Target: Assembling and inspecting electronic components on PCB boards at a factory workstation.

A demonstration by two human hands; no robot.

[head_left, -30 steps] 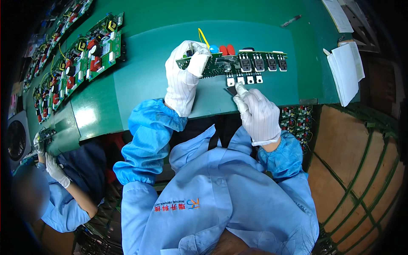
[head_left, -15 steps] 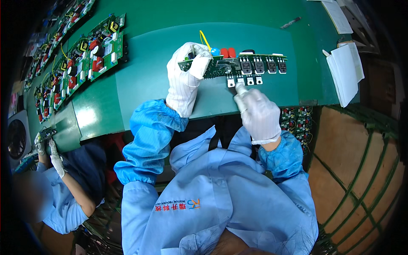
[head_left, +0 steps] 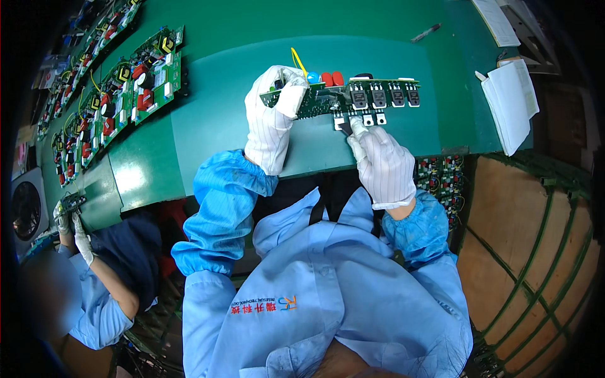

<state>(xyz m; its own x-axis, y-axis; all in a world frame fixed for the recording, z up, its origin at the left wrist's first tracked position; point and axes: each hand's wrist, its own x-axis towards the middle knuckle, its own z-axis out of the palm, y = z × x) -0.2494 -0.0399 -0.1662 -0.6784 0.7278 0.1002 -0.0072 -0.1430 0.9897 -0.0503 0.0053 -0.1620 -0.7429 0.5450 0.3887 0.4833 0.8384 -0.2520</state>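
A green circuit board [head_left: 319, 106] is held tilted on its edge above the work mat. My left hand [head_left: 272, 113], in a white striped glove, grips its left end with thumb and fingers. Red, blue and black parts and a yellow wire stand along the far side. Several black transistors [head_left: 379, 97] line the right part, and more with silver metal tabs [head_left: 368, 120] stick out from the near edge. My right hand [head_left: 383, 165], gloved alike, is closed at these tabs, its fingertips pinching one transistor and covering its tab.
Several populated circuit boards [head_left: 137, 88] stand in rows at the left. A pen [head_left: 426, 33] lies at the far right, with white papers [head_left: 509, 104] beyond it on the right edge. At lower left a co-worker's gloved hands [head_left: 80, 239] hold a small board.
The board and both my hands have shifted slightly left. My right fingertips now cover more of the transistor tab they touch. The co-worker's hands have barely moved.
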